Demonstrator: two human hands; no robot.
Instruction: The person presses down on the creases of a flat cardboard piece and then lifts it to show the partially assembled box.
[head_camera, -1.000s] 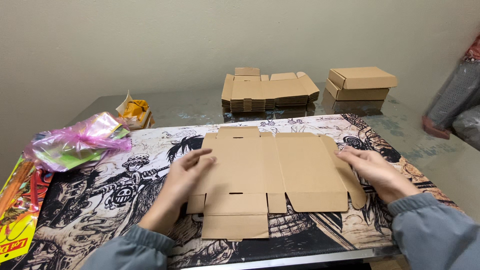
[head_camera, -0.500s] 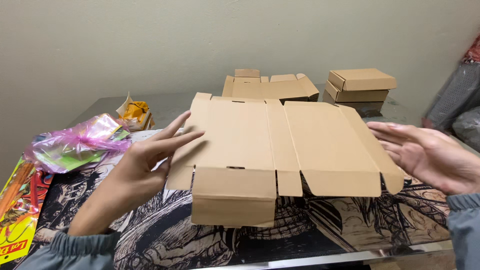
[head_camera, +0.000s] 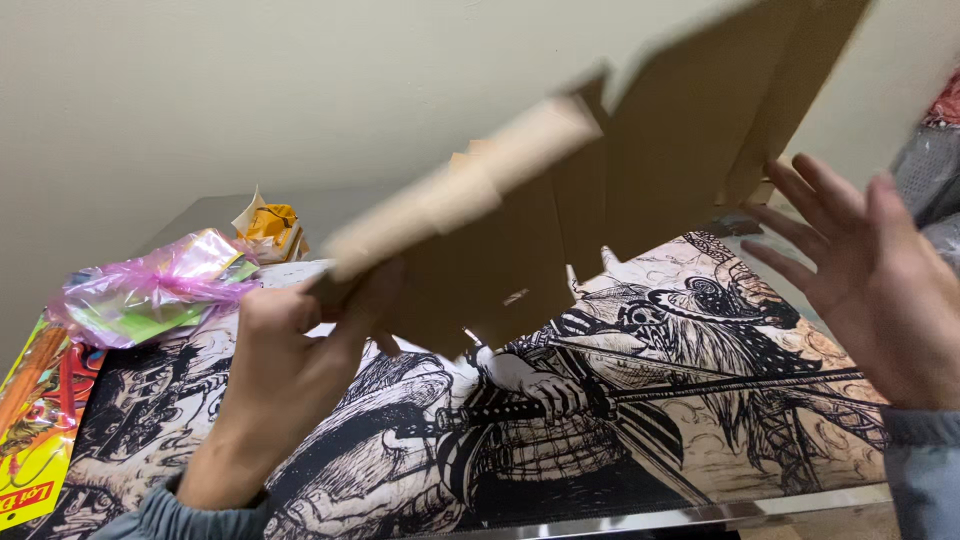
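A flat, unfolded brown cardboard box blank (head_camera: 600, 190) is raised in the air and tilted, blurred by motion, with its underside toward me. My left hand (head_camera: 290, 370) grips its lower left edge with closed fingers. My right hand (head_camera: 870, 270) is spread wide at the right, palm toward the cardboard, just apart from its right flaps. Under the cardboard lies a black-and-white illustrated mat (head_camera: 560, 420) on the table.
A pink plastic bag (head_camera: 160, 290) and colourful packets (head_camera: 35, 430) lie at the left. A small yellow and white wrapper (head_camera: 268, 228) sits behind them. A person's grey and red sleeve (head_camera: 930, 150) shows at the far right. The raised blank hides the back of the table.
The cardboard blank went from flat on the mat to lifted and tipped up high. My left hand closed on its edge; my right hand came off it and spread.
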